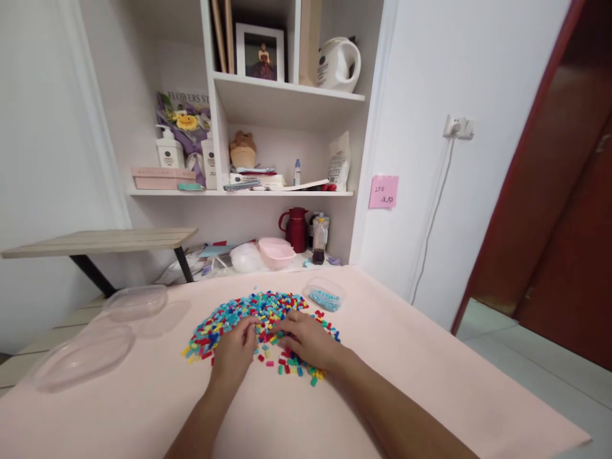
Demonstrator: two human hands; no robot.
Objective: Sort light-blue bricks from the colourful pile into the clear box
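A wide heap of small toy building bricks [248, 309] in blue, red, yellow and green covers the middle of the pink tabletop [392, 382]. At the heap's near left edge is my left hand [235, 347], its thumb and fingers pinched together; whatever they hold is too small to make out. My right hand [306, 338] reaches over the right part of the heap, fingers apart and tips touching the bricks. Behind the right hand, a clear plastic tub [335, 290] contains light blue bricks.
Clear plastic containers [136, 301] and a lid [86, 357] lie on the left. A small wooden shelf [102, 241] stands behind them. Along the back are a pink bowl [277, 253], a red jug [296, 229] and a bottle [319, 239] under the white shelves [287, 105].
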